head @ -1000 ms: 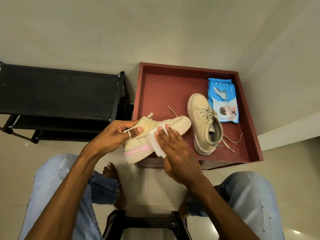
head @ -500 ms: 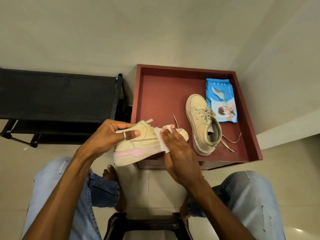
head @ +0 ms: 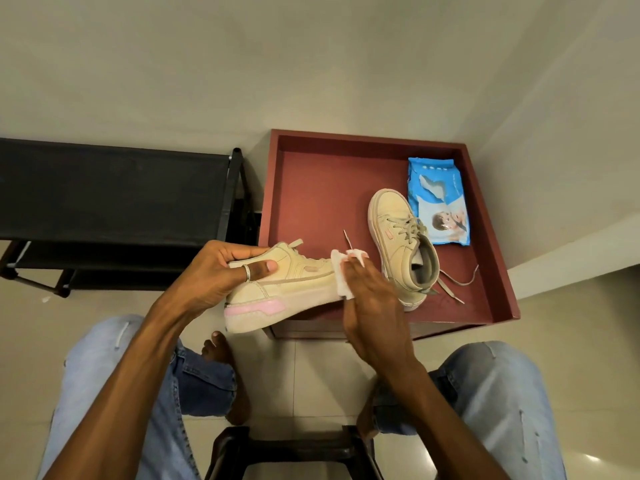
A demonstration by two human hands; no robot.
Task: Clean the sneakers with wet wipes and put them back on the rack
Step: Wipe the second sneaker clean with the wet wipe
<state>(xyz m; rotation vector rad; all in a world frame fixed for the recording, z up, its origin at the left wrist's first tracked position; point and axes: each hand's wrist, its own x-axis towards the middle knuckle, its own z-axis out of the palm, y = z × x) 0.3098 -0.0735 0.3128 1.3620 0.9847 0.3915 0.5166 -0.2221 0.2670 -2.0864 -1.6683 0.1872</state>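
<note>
Nearest of all, a dark stool (head: 287,448) sits on the near side of the red bench (head: 363,142), with knees in blue jeans either side and a bare foot on the tiled floor (head: 311,375). Up we go, and here's the action: over the bench's near left corner the left hand (head: 221,275) has the first sneaker (head: 277,292) in the air, its grip wrapped round the heel end, thumb with a ring across the side, pink heel panel showing below. At the toe end, above the bench's near edge, the right hand (head: 372,306) lays its fingers fairly flat over a white wet wipe (head: 341,278), pressing it to the toe; no closed grip there that I can see, and the thumb is hidden. So this looks like mid-wipe on the toe of shoe one. Further in, right of centre on the bench, the second sneaker (head: 401,244) lies with laces trailing loose; whether it's been cleaned I can't tell. Just beyond it, near the bench's far right corner, the blue wipes pack (head: 438,202) lies flat. Off to the left of the bench stands the black shoe rack (head: 114,195), no sneaker on it. My read: cleaning under way, and both shoes yet to go back on that rack.
</note>
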